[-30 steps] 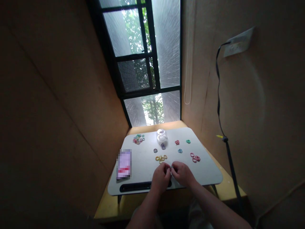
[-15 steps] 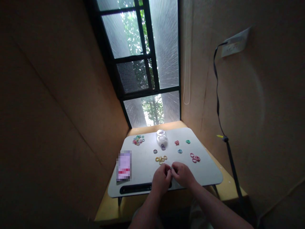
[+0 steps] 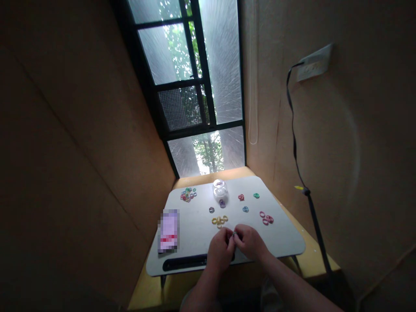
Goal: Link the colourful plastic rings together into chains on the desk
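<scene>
My left hand (image 3: 220, 250) and my right hand (image 3: 250, 242) meet fingertip to fingertip over the near edge of the white lap table (image 3: 286, 238). Both pinch a tiny ring-like thing (image 3: 234, 234) between them; its colour is too small to tell. Just beyond my fingers lie a few yellow rings (image 3: 219, 220). Pink rings (image 3: 266, 218) sit to the right, with a blue ring (image 3: 245, 209), a red ring (image 3: 241, 197) and a green ring (image 3: 256, 195) farther back. A mixed pile of rings (image 3: 187, 194) lies at the back left.
A clear round container (image 3: 220, 188) stands at the back middle, a purple ring (image 3: 222, 203) before it. A blurred card (image 3: 168, 231) lies at the left. The table has a dark slot (image 3: 185, 262) along its near edge. Wooden walls close in both sides; a cable (image 3: 294, 143) hangs on the right.
My hands stay together at the same spot on the table, still pinching. The view has tilted a little, so everything sits slightly lower in the picture.
</scene>
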Action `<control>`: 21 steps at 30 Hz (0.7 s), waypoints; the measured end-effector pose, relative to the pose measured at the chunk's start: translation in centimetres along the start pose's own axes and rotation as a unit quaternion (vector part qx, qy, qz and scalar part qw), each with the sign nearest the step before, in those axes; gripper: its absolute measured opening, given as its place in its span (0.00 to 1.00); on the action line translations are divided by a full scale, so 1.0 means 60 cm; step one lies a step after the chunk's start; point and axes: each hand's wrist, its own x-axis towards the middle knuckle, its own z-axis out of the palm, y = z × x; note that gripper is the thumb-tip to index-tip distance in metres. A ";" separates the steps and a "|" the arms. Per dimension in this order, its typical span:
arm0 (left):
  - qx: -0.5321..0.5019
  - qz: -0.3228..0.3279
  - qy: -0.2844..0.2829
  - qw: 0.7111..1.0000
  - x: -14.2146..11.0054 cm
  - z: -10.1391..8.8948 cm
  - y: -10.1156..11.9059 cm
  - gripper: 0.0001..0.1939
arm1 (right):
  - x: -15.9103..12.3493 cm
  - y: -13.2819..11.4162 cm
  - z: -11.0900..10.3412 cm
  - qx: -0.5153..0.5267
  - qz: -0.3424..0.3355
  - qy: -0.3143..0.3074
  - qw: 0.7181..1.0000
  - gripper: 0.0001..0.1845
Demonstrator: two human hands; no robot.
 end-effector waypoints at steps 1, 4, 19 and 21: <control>0.000 0.001 0.000 1.000 0.000 0.000 0.000 0.05 | 0.000 0.000 0.000 -0.001 0.001 0.000 1.000 0.08; -0.002 -0.004 0.001 1.000 0.000 0.000 0.001 0.05 | 0.000 -0.001 -0.001 -0.004 0.003 -0.002 1.000 0.08; 0.000 -0.004 0.008 1.000 0.001 0.001 0.003 0.04 | 0.001 0.004 0.003 -0.013 0.000 -0.003 1.000 0.08; 0.000 -0.005 0.005 1.000 0.001 0.002 0.002 0.04 | 0.001 0.004 0.003 -0.010 -0.002 -0.002 1.000 0.08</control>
